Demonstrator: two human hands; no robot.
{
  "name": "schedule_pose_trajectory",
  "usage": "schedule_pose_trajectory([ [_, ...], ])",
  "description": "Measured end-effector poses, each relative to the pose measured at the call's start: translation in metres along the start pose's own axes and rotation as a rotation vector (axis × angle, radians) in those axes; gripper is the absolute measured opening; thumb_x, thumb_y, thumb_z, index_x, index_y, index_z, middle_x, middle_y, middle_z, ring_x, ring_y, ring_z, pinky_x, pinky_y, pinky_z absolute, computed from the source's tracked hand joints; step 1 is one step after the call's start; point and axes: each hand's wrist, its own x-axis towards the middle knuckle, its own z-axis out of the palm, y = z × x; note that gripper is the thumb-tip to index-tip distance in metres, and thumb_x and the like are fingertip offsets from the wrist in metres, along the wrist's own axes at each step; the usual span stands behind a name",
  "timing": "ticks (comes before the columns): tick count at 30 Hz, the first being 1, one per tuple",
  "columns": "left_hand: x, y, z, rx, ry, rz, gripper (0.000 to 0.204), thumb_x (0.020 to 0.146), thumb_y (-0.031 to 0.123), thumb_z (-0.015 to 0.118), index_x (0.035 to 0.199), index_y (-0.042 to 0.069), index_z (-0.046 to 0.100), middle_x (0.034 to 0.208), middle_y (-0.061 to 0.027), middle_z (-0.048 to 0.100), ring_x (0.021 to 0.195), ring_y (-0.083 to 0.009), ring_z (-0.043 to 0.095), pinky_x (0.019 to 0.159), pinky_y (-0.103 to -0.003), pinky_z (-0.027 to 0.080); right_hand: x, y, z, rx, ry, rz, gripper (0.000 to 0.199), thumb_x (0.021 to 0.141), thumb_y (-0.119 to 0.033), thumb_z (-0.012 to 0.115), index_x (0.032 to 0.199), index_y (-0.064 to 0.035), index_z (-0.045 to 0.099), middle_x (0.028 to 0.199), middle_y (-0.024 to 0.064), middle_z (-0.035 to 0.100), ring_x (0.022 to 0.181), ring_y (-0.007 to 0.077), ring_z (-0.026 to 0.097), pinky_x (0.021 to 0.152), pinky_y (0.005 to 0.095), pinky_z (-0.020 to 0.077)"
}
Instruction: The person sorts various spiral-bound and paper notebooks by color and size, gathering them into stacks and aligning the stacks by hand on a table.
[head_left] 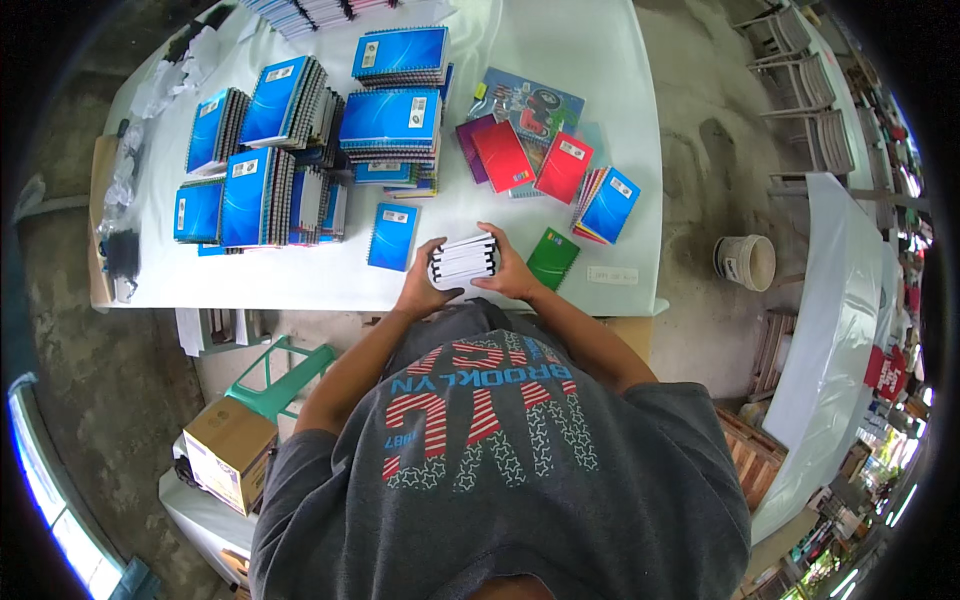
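Note:
Between my two hands, at the table's near edge, is a stack of notebooks (463, 263) held edge-on, with white pages and black spiral bindings showing at its sides. My left hand (424, 284) is closed on the stack's left side, and my right hand (510, 268) grips its right side. A single blue spiral notebook (391, 237) lies flat just beyond my left hand. To the right of my right hand lies a green spiral notebook (553, 260). The covers of the held notebooks are hidden.
Piles of blue spiral notebooks (250, 195) fill the table's left and middle. Red notebooks (503, 157), a small blue-topped pile (609, 206) and a plastic-wrapped picture-cover item (535, 105) lie to the right. On the floor are a white bucket (744, 263) and a green stool (280, 378).

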Motion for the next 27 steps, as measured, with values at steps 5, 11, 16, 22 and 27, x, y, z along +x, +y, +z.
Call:
schedule_pose_trajectory([
  [5,0.04,-0.004,-0.022,-0.031,0.054,-0.018,0.086,0.059,0.002,0.08,0.127,0.008,0.027,0.113,-0.015,0.049,0.107,-0.0249,0.052,0.091,-0.035,0.044,0.056,0.019,0.017,0.312,0.044,0.023,0.093,0.057,-0.006,0.077,0.136,-0.0099,0.028,0.122,0.011,0.04,0.114,0.0217,0.042,0.098,0.0334,0.0347],
  [11,0.018,-0.019,-0.002,0.055,0.055,-0.038,0.077,0.06,0.006,0.08,0.118,0.005,0.03,0.105,-0.014,0.05,0.101,-0.0246,0.054,0.086,-0.035,0.046,0.019,0.022,0.009,0.263,-0.013,0.047,0.087,0.062,-0.004,0.075,0.135,-0.0098,0.028,0.113,0.0089,0.047,0.107,0.0197,0.049,0.093,0.0329,0.0397],
  [16,0.013,-0.009,0.001,0.158,0.025,-0.053,0.076,0.06,0.007,0.08,0.119,0.006,0.031,0.103,-0.0159,0.052,0.099,-0.0269,0.056,0.084,-0.035,0.047,0.006,0.026,0.005,0.09,-0.059,0.128,0.081,0.066,-0.008,0.076,0.133,-0.0088,0.029,0.112,0.0103,0.05,0.107,0.0214,0.051,0.093,0.0334,0.041],
  [22,0.005,-0.037,0.008,0.048,-0.013,-0.082,0.074,0.063,0.008,0.079,0.122,0.009,0.034,0.104,-0.016,0.057,0.098,-0.0279,0.06,0.082,-0.036,0.049,0.008,0.037,0.008,0.046,-0.019,0.065,0.072,0.069,-0.013,0.074,0.129,-0.006,0.034,0.113,0.0131,0.051,0.107,0.0256,0.052,0.093,0.0342,0.0408],
  [27,0.015,-0.04,0.006,0.131,-0.03,-0.12,0.071,0.065,0.015,0.079,0.12,0.006,0.035,0.106,-0.019,0.059,0.101,-0.0352,0.058,0.082,-0.038,0.049,0.007,0.039,0.006,-0.169,0.029,0.156,0.063,0.069,-0.013,0.072,0.124,-0.004,0.041,0.114,0.0152,0.053,0.107,0.0301,0.052,0.093,0.0368,0.0405],
])
